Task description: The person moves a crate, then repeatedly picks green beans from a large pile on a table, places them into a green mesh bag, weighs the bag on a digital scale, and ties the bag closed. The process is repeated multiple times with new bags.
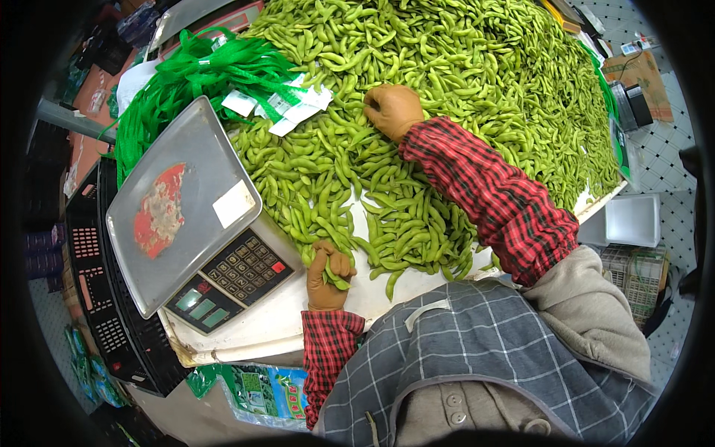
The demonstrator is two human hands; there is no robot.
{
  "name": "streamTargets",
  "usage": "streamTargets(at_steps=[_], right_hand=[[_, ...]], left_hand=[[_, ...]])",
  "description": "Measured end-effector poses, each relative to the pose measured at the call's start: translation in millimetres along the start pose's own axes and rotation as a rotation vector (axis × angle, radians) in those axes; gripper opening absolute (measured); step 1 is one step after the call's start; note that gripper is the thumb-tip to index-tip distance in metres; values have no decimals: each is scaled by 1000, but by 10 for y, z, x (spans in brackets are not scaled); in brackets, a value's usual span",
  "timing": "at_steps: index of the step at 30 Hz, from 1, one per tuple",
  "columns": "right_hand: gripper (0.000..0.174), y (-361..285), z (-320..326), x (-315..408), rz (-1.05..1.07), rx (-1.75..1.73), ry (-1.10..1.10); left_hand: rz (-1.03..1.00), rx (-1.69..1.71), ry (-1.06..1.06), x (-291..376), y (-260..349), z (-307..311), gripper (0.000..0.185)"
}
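A broad heap of green soybean pods (pixel 447 72) covers most of the white tabletop (pixel 313 329). My left hand (pixel 327 288), in a tan glove, is closed around a few pods (pixel 336 276) near the table's front edge, just right of the scale's keypad. Farther in, my gloved right hand (pixel 395 110) rests with curled fingers over the heap; whether it grips a pod is hidden. White tags (pixel 299 109) lie left of that hand, attached to a bundle of green mesh bags (pixel 218 72). A smaller group of pods (pixel 424 234) lies close to my body.
A digital scale (pixel 234 279) with a worn metal pan (pixel 195 167) occupies the table's left side. Black plastic crates (pixel 89 268) stand beyond it. Printed plastic bags (pixel 268 394) hang below the front edge. A white foam box (pixel 631 220) sits at the right.
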State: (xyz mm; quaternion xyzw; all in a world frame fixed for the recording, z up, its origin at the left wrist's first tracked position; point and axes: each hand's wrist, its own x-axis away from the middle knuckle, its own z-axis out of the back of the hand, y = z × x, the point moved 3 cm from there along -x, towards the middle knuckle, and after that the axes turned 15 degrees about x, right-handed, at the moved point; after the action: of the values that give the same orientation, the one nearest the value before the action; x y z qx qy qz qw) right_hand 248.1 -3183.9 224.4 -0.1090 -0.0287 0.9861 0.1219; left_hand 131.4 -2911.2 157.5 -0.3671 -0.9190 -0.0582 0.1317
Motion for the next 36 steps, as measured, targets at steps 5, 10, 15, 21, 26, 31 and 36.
streamTargets(at_steps=[5, 10, 15, 21, 26, 31, 36], right_hand=[[9, -227, 197, 444, 97, -465, 137], [14, -1007, 393, 1205, 690, -229, -157], [10, -1072, 401, 1107, 724, -544, -91], [23, -1219, -4, 689, 783, -151, 124], [44, -710, -98, 548, 701, 75, -89], [40, 102, 194, 519, 332, 257, -94], [40, 350, 610, 866, 291, 312, -113]], left_hand=[[-92, -176, 102, 5, 7, -29, 18], [-90, -103, 77, -9, -19, -53, 29], [-209, -126, 264, 24, 18, 55, 18], [20, -125, 70, 6, -38, -14, 26], [23, -164, 30, 55, -56, -93, 29], [16, -138, 63, 73, -44, -74, 30], [37, -102, 11, 68, -26, -93, 28]])
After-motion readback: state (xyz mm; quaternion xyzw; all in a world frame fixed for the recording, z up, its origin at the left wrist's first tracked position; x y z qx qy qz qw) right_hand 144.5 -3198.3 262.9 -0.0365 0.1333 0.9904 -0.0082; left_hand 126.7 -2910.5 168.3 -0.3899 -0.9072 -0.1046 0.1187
